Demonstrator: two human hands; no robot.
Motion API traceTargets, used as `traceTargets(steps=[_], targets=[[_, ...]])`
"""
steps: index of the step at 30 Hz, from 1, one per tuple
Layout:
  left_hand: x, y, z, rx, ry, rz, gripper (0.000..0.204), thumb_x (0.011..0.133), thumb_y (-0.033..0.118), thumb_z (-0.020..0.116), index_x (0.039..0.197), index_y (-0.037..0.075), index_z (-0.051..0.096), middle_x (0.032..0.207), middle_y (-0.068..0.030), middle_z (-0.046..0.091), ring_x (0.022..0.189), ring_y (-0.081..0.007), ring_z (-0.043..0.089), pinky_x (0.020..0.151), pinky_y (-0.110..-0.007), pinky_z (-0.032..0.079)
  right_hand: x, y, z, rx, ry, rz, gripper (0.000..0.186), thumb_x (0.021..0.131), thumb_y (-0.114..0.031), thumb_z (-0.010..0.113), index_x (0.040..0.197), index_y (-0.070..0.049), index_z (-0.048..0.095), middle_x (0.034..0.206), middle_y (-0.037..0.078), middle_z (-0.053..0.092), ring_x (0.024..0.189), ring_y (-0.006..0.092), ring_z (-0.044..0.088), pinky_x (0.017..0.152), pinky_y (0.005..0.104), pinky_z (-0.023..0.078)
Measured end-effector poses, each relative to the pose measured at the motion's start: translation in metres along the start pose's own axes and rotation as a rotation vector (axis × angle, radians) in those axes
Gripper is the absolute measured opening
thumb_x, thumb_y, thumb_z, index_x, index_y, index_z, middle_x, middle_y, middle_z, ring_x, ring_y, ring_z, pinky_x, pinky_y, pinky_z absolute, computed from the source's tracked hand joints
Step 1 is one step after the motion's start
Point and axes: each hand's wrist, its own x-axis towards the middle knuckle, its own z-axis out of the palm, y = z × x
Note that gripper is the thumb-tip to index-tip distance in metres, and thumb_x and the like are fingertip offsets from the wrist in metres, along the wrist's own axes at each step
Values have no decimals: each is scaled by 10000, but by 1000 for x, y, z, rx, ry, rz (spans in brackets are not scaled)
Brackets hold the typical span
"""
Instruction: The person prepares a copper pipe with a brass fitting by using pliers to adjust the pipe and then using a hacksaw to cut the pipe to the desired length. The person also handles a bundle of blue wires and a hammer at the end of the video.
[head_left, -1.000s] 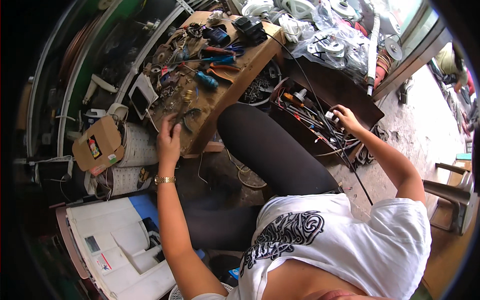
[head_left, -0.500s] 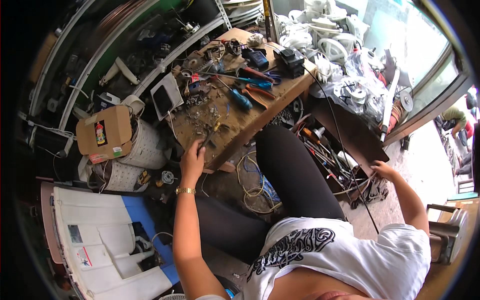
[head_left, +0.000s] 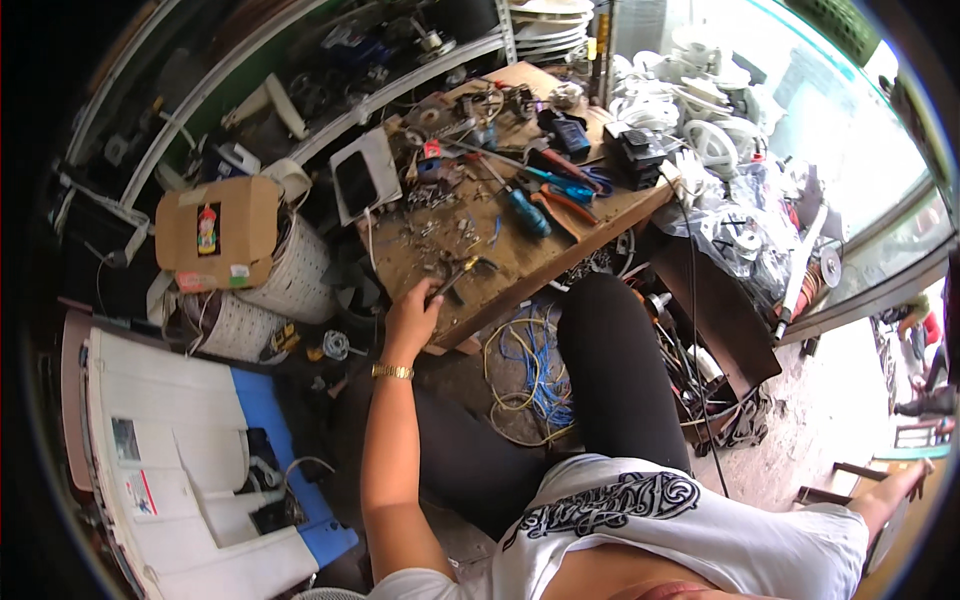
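Your left hand (head_left: pixel 412 315) gripping slim tool (head_left: pixel 456 276) over littered wooden bench (head_left: pixel 515 262); right hand (head_left: pixel 922 477) stretched wide, can't tell its grip. Cardboard box (head_left: pixel 238 240) left, white plastic parts (head_left: pixel 712 143) heaped beyond.

Tools (head_left: pixel 528 214) littering the bench (head_left: pixel 525 258) show a workshop.

Bench (head_left: pixel 527 252) between a carton (head_left: pixel 240 235) on the left and a toolbox (head_left: pixel 742 342) on the right
On the bench, a screwdriver (head_left: pixel 530 213) lies just left of pliers (head_left: pixel 570 205); the left hand (head_left: pixel 408 322) is at the near left corner. Cables (head_left: pixel 545 385) lie on the floor (head_left: pixel 455 375) before it.
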Motion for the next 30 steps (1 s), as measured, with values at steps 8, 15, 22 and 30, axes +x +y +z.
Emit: traceTargets(steps=[8,15,22,30], targets=[[-2,-13,-1,28,-29,-26,304,973,275,663,1262,180,673,999,-149,743,969,-366,702,785,-472,545,-24,-52,56,-12,-141,-165,548,1043,-428,542,1494,-129,458,1232,132,666,751,232,638,663,391,514],[-14,-34,-7,51,-33,-15,306,986,292,652,1282,219,666,1012,-126,750,950,-348,715,794,-470,553,-31,-79,79,-1,-193,-242,542,1045,-420,544,1488,-118,465,1220,132,667,748,221,626,667,384,505],[-19,-23,-20,35,-71,-56,281,987,302,641,1242,187,670,1025,-126,751,989,-342,712,807,-452,553,-43,-93,71,25,-189,-300,537,1047,-412,547,1482,-107,473,1207,132,668,745,210,615,672,376,497],[2,-2,10,88,-14,-188,306,941,322,675,1082,51,692,940,-188,739,915,-385,714,780,-500,557,-60,-108,63,64,-181,-364,530,1050,-403,550,1476,-94,481,1193,132,670,742,197,601,677,367,487]])
